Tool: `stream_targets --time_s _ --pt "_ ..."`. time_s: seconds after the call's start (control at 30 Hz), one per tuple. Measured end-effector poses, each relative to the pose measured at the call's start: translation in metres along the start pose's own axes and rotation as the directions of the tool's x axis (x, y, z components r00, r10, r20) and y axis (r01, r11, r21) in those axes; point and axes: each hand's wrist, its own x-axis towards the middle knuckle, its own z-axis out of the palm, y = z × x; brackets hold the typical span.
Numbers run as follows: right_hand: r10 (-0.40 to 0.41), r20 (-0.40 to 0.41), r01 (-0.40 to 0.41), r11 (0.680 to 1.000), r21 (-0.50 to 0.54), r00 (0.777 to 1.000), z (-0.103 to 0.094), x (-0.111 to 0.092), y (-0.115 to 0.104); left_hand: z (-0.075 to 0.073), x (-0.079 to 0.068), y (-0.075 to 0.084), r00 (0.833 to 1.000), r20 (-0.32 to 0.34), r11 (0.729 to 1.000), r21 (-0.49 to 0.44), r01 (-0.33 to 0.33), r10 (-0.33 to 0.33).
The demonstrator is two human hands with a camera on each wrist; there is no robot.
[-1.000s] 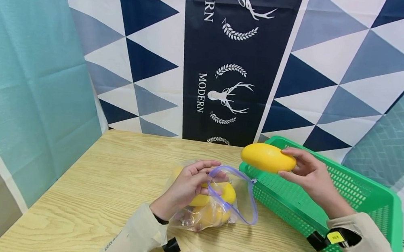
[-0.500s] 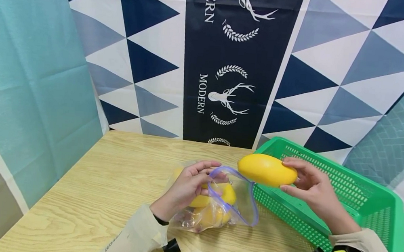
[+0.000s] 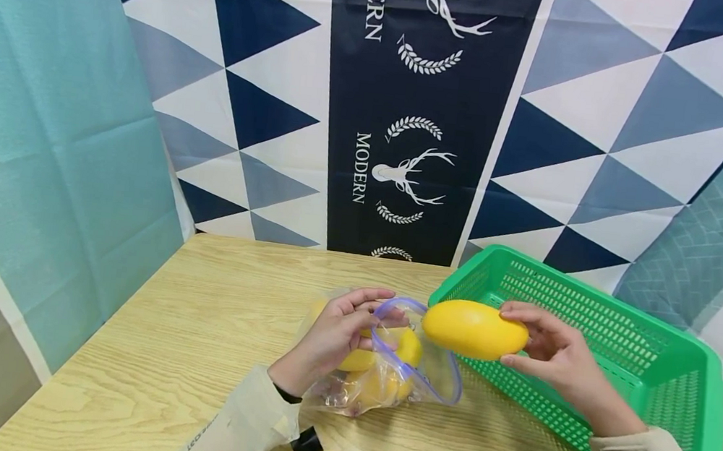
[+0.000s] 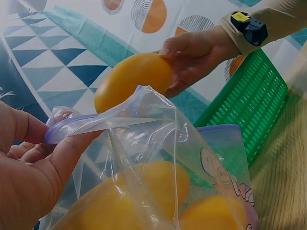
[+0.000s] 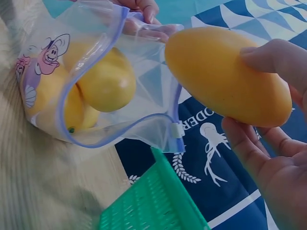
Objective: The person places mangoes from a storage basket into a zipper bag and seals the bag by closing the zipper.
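Observation:
A clear zip bag [image 5: 148,76] with a purple-blue rim and cartoon print stands on the table, its mouth spread toward the right. Several yellow mangoes [image 5: 108,81] lie inside it. My left hand [image 3: 334,335] pinches the bag's rim between thumb and fingers, plainest in the left wrist view. Another yellow mango [image 3: 476,329] is in my right hand [image 3: 560,361], gripped at one end by thumb and fingertips. That mango hangs in the air just at the bag's mouth, its free end pointing to the bag.
A green perforated plastic basket [image 3: 682,358] stands to the right, under and behind my right forearm. The wooden table [image 3: 147,350] runs left of the bag. A patterned cloth [image 3: 411,114] hangs behind the table.
My right hand has lowered the mango from above the basket's near corner to the level of the bag's mouth. My left hand and the bag have stayed put.

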Motion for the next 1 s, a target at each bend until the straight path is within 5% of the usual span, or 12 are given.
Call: stream_targets --time_s 0.53,1.0 --pt "0.010 0.066 -0.005 0.997 -0.075 0.998 0.017 -0.004 0.019 0.000 -0.001 0.001 1.000 0.002 1.000 0.007 0.002 -0.002" --pt "0.040 0.003 -0.039 0.992 -0.121 0.999 0.029 -0.006 0.031 0.002 -0.001 0.002 1.000 0.012 1.000 0.011 0.001 -0.001"
